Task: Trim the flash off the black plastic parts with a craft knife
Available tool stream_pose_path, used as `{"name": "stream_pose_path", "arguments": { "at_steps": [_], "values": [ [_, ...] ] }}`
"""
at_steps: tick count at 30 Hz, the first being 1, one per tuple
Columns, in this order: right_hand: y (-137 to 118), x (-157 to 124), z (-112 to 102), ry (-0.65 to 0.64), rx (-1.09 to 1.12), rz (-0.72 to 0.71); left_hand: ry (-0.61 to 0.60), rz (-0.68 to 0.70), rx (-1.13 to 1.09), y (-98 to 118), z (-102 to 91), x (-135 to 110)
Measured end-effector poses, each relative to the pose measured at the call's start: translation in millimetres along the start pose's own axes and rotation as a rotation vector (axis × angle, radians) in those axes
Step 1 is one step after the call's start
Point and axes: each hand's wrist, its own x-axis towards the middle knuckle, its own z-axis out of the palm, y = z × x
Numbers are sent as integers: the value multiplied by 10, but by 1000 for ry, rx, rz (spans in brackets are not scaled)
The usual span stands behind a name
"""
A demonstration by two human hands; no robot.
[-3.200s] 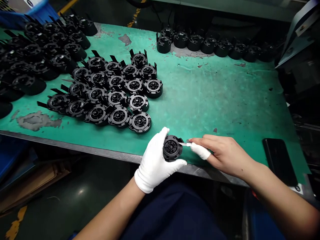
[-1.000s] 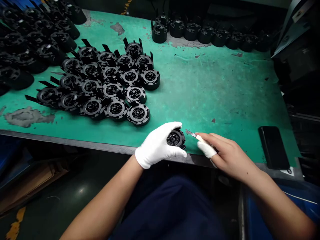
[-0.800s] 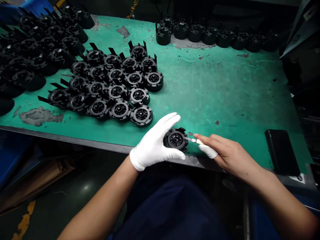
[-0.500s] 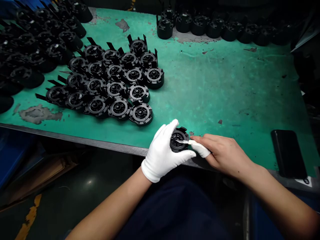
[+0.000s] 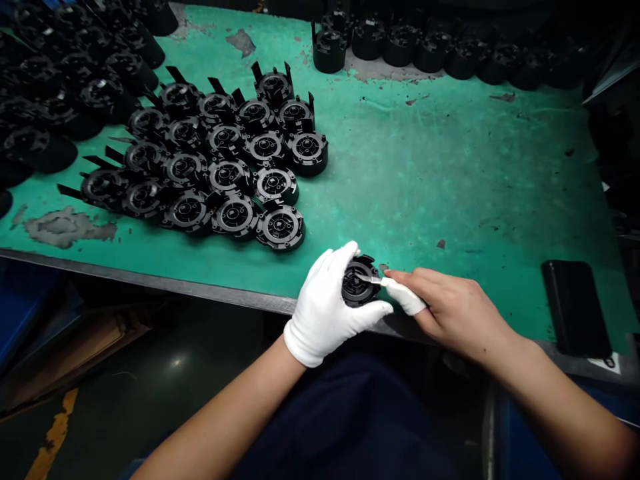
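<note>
My left hand [image 5: 327, 307], in a white glove, is closed round a round black plastic part [image 5: 358, 283] and holds it over the table's near edge. My right hand [image 5: 453, 310] is bare except for a white wrap on the thumb. It pinches a small knife [image 5: 376, 281] whose blade tip touches the face of the held part. Several like black round parts [image 5: 227, 170] lie in tidy rows on the green table [image 5: 425, 173] to the left of my hands.
More black parts [image 5: 55, 87] are heaped at the far left, and a row of taller black parts [image 5: 425, 50] lines the back edge. A black phone [image 5: 576, 308] lies at the right near the front edge. Worn grey patches [image 5: 65, 227] mark the mat.
The knife tip, lifted off the part a second ago, has come back onto its face. My left hand has turned the part slightly and stays at the table's near edge.
</note>
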Motion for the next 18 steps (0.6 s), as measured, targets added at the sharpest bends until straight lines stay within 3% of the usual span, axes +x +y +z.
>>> {"name": "stream_pose_path", "arguments": {
  "at_steps": [5,11,18],
  "values": [
    [-105,4,-140,-81,-127,-11,14,24,29,-3,-2,7],
    [-166,114,-185,-95,-321,93,14,22,11,-21,14,-1],
    [-56,7,-147,-114,-49,71,29,49,19,8,-7,10]
  ]
}}
